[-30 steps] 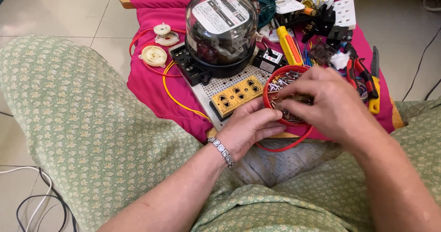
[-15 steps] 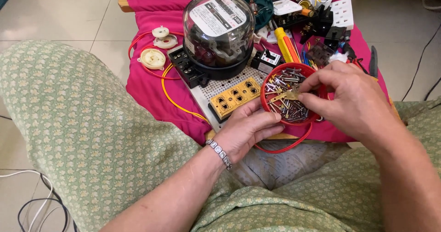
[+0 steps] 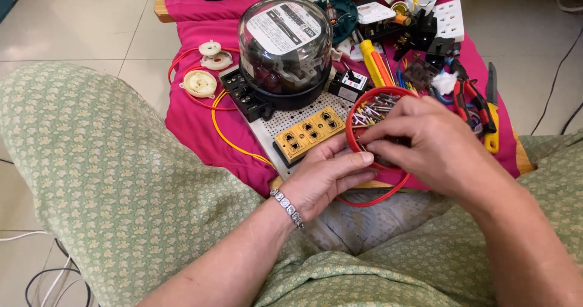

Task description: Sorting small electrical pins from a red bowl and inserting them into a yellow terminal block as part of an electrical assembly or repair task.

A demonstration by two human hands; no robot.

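Head view: left hand curled against red bowl of screws; right hand fingers pressed inside it

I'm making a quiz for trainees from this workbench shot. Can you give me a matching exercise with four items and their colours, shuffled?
Things:
1. Round dish of small metal parts
2. Socket block on the perforated board
3. Ceiling rose beside the meter
4. Cloth over the table

Colours:
A. Cream
B. Magenta pink
C. Red
D. Mustard yellow

Pairs: 1-C, 2-D, 3-A, 4-B

The right hand reaches into the dish while the left hand steadies its near rim.
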